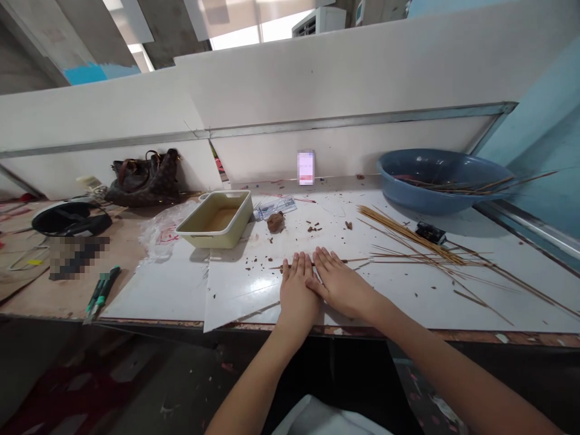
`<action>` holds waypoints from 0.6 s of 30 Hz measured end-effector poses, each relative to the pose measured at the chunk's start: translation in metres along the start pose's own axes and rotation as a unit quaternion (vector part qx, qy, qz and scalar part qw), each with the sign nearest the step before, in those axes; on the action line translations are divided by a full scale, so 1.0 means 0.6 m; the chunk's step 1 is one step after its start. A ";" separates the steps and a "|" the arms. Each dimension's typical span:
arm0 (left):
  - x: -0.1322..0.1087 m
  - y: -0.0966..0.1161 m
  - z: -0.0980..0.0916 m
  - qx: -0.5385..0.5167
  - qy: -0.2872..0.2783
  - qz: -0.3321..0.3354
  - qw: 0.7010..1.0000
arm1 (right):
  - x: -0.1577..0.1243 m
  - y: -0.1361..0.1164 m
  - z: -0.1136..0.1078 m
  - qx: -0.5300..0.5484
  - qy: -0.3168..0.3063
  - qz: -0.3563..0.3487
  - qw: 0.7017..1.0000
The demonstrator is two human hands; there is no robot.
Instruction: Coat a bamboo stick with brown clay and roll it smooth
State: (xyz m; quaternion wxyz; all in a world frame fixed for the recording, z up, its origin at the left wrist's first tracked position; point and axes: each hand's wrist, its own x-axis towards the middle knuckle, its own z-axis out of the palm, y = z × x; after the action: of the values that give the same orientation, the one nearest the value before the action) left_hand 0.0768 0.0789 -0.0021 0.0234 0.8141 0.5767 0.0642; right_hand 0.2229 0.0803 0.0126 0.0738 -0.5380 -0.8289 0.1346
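My left hand [296,291] and my right hand [339,281] lie flat side by side on the white board [254,284], palms down, fingers stretched out. Their fingertips rest on a thin stick [357,260] coated with brown paste that runs left to right under them. A lump of brown paste [275,222] sits a little beyond the hands, with crumbs scattered around it. A spread of thin bamboo sticks [408,235] lies to the right of my right hand.
A cream rectangular tray [217,219] stands at the left of the lump. A blue basin [435,178] with sticks sits at the back right. A small phone [306,167] leans on the back wall. A brown handbag [145,178], black cap [70,219] and green pens [102,291] lie at the left.
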 end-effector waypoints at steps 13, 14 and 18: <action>-0.033 -0.026 0.007 0.007 0.037 0.041 0.998 | -0.032 -0.011 0.012 0.025 0.013 0.011 1.000; -0.022 -0.026 0.004 0.006 0.033 0.035 0.999 | -0.019 -0.009 0.008 0.024 0.014 0.017 0.999; -0.018 -0.026 0.003 0.006 0.035 0.030 0.999 | -0.012 -0.007 0.012 0.020 0.030 0.026 0.999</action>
State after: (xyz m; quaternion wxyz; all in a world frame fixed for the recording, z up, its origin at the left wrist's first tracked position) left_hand 0.0588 0.0739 -0.0064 -0.0036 0.8283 0.5530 0.0904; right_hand 0.2202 0.0711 0.0069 0.1058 -0.5614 -0.8092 0.1373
